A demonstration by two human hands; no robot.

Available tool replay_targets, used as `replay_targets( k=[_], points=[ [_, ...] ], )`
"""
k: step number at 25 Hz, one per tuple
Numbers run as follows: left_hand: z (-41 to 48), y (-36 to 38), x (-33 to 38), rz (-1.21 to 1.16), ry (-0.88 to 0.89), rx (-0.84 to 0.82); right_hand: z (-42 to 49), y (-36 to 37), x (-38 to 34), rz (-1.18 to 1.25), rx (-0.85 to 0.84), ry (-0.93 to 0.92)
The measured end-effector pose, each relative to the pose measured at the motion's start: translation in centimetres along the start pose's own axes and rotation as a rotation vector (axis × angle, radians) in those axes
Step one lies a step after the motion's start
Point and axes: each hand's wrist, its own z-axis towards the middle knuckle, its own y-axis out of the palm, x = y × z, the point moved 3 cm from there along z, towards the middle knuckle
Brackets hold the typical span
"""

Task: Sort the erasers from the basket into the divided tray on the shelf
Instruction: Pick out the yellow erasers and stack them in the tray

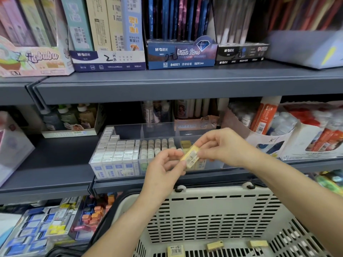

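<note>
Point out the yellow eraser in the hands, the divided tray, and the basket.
yellow eraser (191,158): head view, middle of its labelled face.
divided tray (159,129): head view, its clear back wall.
basket (213,216): head view, its slotted far wall.

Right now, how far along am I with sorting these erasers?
Well along, it seems. The divided tray already holds white erasers on the left, round ones in the middle, a few yellow ones further right. The left hand and right hand pinch one yellow eraser in front of it. Three more yellow erasers lie in the basket.
</note>
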Motion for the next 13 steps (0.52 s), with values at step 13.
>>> replay_targets(
  k=[13],
  points=[
    [-0.8, -0.2, -1.7, 0.956, -0.059, -0.221, 4.7, 0.8, 3.9, -0.643, -0.048, 0.066]
  ],
)
